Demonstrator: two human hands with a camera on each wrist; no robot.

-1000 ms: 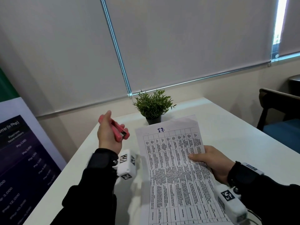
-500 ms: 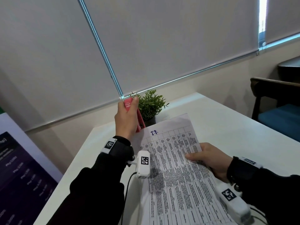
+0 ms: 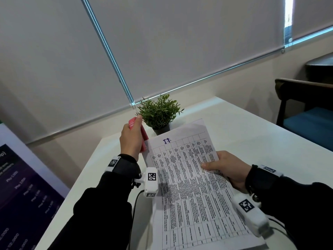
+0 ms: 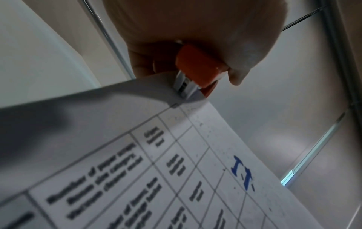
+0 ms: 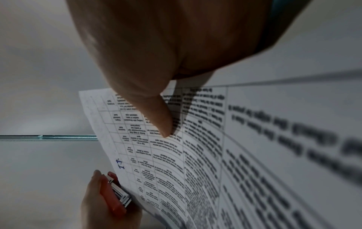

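1. Paper first: the white paper printed with a gridded table (image 3: 189,186) looks light, thin and floppy. It would sag where unsupported, so a pinch on a side edge suits it best.
2. It is held above the white counter (image 3: 252,138), its top edge just in front of the small green potted plant (image 3: 159,112).
3. Stiff and light, the pink plastic stapler with a metal mouth (image 4: 197,65) bites the paper corner just left of the plant.
4. The left hand (image 3: 130,139) is wrapped round the stapler, thumb on top.
5. The right hand (image 3: 227,167) pinches the paper's right edge, thumb on the print, fingers underneath.
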